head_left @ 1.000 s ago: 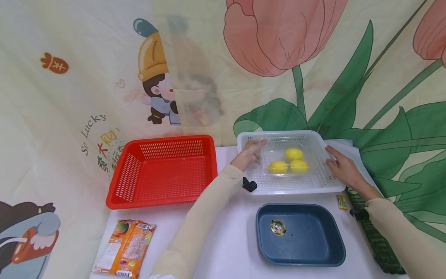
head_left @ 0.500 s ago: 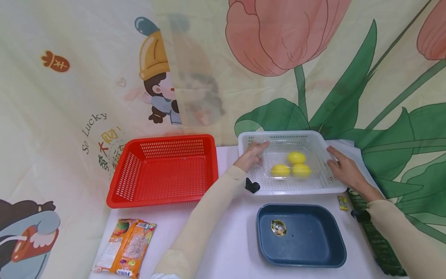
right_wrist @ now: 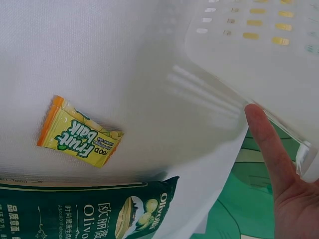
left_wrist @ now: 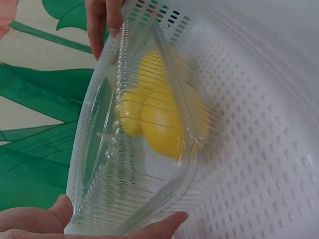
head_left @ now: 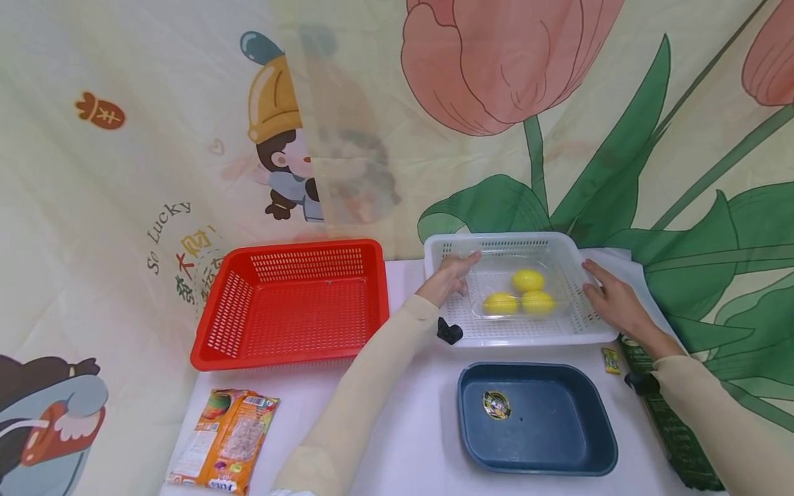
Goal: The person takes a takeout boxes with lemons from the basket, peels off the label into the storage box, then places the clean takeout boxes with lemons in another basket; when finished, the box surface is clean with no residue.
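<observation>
A clear plastic box (head_left: 490,275) with three lemons (head_left: 537,302) inside lies in the white perforated basket (head_left: 546,336). My left hand (head_left: 448,277) holds the box by its left end, one digit on each side, as the left wrist view shows; part of that hand is out of frame there. My right hand (head_left: 614,296) touches the basket's right rim with extended fingers. In the right wrist view a straight digit (right_wrist: 269,144) meets the outside of the basket's wall.
A red perforated basket (head_left: 304,317) stands to the left and a blue tub (head_left: 540,427) in front. An orange packet (head_left: 229,441) lies front left. A small yellow sachet (right_wrist: 82,134) and a long green packet (right_wrist: 99,209) lie on the right.
The box with the lemons has shifted slightly down and right in the head view since a second ago. Over the last half second both hands have stayed in place.
</observation>
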A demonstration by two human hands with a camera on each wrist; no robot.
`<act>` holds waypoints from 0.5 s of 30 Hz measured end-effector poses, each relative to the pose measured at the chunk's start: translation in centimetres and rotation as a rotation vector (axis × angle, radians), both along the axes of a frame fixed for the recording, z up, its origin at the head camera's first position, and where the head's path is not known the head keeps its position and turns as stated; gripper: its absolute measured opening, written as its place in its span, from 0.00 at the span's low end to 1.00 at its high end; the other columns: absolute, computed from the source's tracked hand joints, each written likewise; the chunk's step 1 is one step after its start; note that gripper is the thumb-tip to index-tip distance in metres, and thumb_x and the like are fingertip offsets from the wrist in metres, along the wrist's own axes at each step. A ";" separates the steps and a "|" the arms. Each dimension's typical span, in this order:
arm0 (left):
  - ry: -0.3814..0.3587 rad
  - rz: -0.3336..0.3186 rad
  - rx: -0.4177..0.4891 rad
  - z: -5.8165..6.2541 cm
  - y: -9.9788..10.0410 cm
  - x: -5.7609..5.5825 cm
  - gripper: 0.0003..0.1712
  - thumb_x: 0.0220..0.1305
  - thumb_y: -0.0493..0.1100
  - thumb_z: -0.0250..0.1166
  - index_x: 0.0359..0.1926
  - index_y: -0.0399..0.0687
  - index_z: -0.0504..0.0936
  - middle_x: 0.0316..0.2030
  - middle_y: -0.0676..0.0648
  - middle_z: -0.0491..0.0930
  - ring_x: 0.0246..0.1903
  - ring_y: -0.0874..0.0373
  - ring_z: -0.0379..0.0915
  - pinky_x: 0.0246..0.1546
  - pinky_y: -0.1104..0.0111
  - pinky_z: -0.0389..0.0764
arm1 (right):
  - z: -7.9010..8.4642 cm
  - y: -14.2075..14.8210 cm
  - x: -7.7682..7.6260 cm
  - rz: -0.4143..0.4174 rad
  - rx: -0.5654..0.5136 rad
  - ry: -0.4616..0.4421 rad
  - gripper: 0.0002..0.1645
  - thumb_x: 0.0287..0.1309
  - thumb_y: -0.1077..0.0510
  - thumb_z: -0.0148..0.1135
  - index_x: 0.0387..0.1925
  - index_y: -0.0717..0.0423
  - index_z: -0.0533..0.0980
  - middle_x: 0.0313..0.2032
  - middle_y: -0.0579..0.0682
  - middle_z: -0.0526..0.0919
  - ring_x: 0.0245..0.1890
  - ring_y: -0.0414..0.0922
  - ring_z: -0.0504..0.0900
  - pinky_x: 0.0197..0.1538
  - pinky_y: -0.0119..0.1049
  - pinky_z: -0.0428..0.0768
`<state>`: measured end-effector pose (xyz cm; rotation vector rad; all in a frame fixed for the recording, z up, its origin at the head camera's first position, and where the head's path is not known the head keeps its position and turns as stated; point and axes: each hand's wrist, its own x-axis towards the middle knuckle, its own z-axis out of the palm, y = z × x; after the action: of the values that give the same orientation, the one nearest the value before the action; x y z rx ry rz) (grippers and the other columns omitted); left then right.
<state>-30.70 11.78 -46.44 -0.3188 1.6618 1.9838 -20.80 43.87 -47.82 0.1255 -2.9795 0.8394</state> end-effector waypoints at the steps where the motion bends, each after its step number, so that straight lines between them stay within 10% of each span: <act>1: -0.001 0.009 -0.008 0.0 -0.1 0.0 0.30 0.71 0.48 0.65 0.62 0.31 0.70 0.47 0.38 0.78 0.50 0.43 0.79 0.62 0.36 0.72 | 0.0 -0.1 0.0 0.001 -0.002 0.001 0.36 0.78 0.55 0.46 0.78 0.65 0.50 0.75 0.72 0.54 0.60 0.80 0.69 0.56 0.73 0.72; 6: -0.001 0.044 -0.150 0.7 -0.2 -0.1 0.47 0.68 0.56 0.67 0.73 0.32 0.59 0.70 0.31 0.64 0.70 0.33 0.62 0.63 0.30 0.66 | 0.1 -0.2 0.2 0.002 0.000 -0.004 0.36 0.79 0.55 0.45 0.78 0.65 0.49 0.75 0.72 0.53 0.60 0.81 0.68 0.57 0.74 0.71; 15: 0.015 -0.025 -0.268 3.7 -1.0 -0.2 0.53 0.69 0.61 0.63 0.80 0.40 0.46 0.77 0.39 0.54 0.76 0.39 0.53 0.70 0.34 0.59 | 0.1 -0.1 0.2 0.001 -0.005 -0.001 0.36 0.79 0.54 0.44 0.78 0.65 0.49 0.76 0.71 0.52 0.62 0.80 0.67 0.58 0.74 0.69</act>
<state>-30.88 10.76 -42.78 -0.3785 1.9350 1.7491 -20.63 43.75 -47.67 0.1263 -2.9781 0.8478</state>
